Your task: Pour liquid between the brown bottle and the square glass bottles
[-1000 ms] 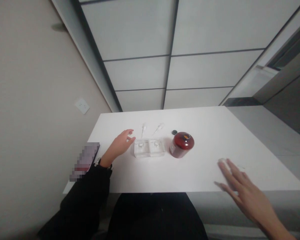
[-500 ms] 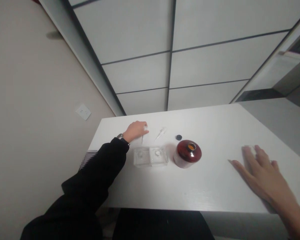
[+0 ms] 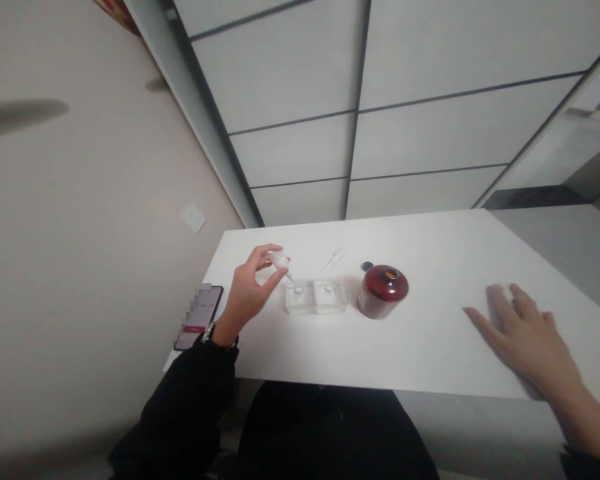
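My left hand (image 3: 253,283) pinches a small whitish pump head (image 3: 281,261) with a thin stem between thumb and fingers. It is held just above and left of two clear square bottles (image 3: 316,297) with round openings, standing side by side. Behind them lies a similar clear pump head (image 3: 335,258) with a thin tube. A brown-red bottle (image 3: 383,292) with an uncapped round mouth stands to their right, a black cap (image 3: 367,266) behind it. My right hand (image 3: 527,337) rests on the table with fingers spread; a small whitish patch between its fingertips is too blurred to name.
A phone (image 3: 205,303) lies at the left edge of the white table (image 3: 430,353). Pale sliding doors (image 3: 300,153) are behind the table. A wall with a socket (image 3: 195,218) is at the left.
My left hand has lifted the pump head off the back of the table and brought it near the clear bottles. The view has shifted slightly; my right hand stays resting.
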A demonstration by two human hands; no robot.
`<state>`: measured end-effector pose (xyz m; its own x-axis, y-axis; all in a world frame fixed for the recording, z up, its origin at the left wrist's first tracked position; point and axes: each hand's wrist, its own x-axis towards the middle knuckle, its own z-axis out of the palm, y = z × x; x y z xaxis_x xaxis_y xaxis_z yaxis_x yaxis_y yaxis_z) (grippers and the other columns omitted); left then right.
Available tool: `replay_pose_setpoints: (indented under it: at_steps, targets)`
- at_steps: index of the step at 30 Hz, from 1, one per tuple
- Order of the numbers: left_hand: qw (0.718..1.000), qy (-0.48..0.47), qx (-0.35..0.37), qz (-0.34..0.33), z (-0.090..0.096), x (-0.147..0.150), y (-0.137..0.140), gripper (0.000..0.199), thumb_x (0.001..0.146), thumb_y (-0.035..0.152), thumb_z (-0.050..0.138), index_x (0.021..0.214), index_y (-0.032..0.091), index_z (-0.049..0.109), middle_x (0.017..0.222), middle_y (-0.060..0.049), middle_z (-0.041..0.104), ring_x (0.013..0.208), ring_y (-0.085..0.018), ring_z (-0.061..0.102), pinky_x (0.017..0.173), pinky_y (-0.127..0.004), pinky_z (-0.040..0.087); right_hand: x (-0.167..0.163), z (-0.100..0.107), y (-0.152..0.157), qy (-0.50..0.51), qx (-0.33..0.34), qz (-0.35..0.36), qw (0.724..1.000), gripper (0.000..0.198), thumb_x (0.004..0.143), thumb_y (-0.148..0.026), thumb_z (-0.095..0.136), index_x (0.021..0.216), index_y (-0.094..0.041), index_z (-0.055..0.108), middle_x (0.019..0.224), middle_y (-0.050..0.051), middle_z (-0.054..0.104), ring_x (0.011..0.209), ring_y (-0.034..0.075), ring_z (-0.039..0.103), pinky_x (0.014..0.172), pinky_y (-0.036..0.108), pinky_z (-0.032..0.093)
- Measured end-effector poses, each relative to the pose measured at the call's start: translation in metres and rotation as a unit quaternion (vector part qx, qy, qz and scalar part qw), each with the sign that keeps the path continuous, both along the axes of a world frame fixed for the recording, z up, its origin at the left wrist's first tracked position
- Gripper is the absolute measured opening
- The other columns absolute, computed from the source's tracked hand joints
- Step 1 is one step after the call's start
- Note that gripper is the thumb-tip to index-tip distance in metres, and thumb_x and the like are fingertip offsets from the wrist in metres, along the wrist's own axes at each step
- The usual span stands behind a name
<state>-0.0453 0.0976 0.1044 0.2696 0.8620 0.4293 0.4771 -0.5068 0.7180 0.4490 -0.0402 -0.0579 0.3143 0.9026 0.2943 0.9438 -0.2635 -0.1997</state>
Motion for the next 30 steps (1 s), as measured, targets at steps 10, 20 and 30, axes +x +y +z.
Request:
replay_pose_setpoints:
  at_steps: [10, 20, 30]
  targets:
    - [0.996, 0.08, -0.005, -0.032, -0.051, 0.01, -0.01, 0.026, 0.1, 0.041, 0.071, 0.123, 0.03, 0.07, 0.127, -0.005, 0.079, 0.12, -0.03, 0.074, 0.113, -0.049, 0.056, -0.004, 0.007, 0.003, 0.011, -0.035, 0.006, 0.999, 0.092, 0.105, -0.072, 0.024, 0.16, -0.002, 0.049, 0.166, 0.041, 0.042, 0.163, 0.051, 0.035, 0.121, 0.075, 0.037]
    - [0.994, -0.034, -0.069, -0.073, -0.094, 0.011, -0.012, 0.102, 0.087, 0.043, 0.089, 0.161, 0.028, 0.021, 0.149, -0.017, 0.062, 0.147, -0.032, 0.058, 0.129, -0.054, 0.04, -0.023, 0.029, -0.009, 0.019, 0.127, 0.002, 0.992, 0.068, 0.104, -0.062, 0.044, 0.151, -0.015, 0.061, 0.176, 0.029, 0.036, 0.167, 0.051, 0.023, 0.129, 0.079, 0.019]
    - [0.982, -0.073, -0.153, -0.081, -0.104, 0.008, -0.012, 0.094, 0.085, 0.044, 0.09, 0.156, 0.03, 0.03, 0.153, -0.017, 0.052, 0.15, -0.034, 0.053, 0.127, -0.059, 0.042, -0.061, 0.103, 0.104, 0.129, 0.126, 0.296, 0.938, 0.026, 0.103, -0.046, 0.065, 0.12, -0.03, 0.077, 0.124, 0.009, 0.081, 0.122, 0.032, 0.074, 0.114, 0.061, 0.055]
